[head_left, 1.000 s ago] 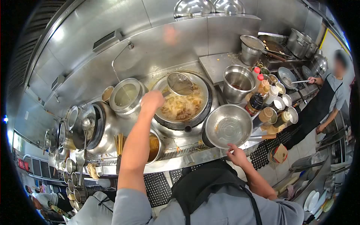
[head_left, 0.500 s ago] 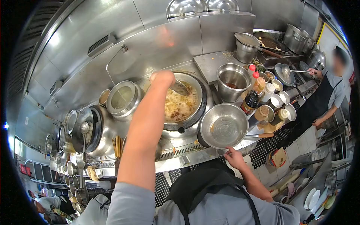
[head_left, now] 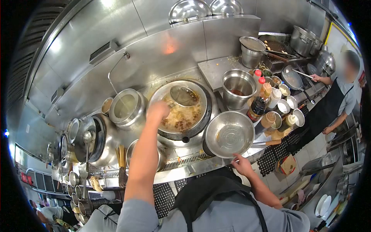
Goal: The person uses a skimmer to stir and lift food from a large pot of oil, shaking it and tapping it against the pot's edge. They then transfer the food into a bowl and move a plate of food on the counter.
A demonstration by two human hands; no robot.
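Observation:
My left hand is closed on the handle of a round wire-mesh skimmer. The skimmer's mesh head lies over the far side of a wok, at or just above the bubbling oil; exact contact is hard to tell. Yellowish and brown bits of food float in the foaming oil. My right hand pinches the near rim of a wide stainless steel bowl, which sits right of the wok on the counter's front edge. The skimmer's handle is mostly covered by my left hand.
A deep metal pot and several sauce bottles stand right of the wok. Left of it are a strainer pot and a bundle of chopsticks. A co-worker works a pan at the far right.
My left hand has moved left and toward me. The skimmer, partly hidden by my arm before, now shows its mesh head at the wok's far side. My right hand stays at the bowl's rim.

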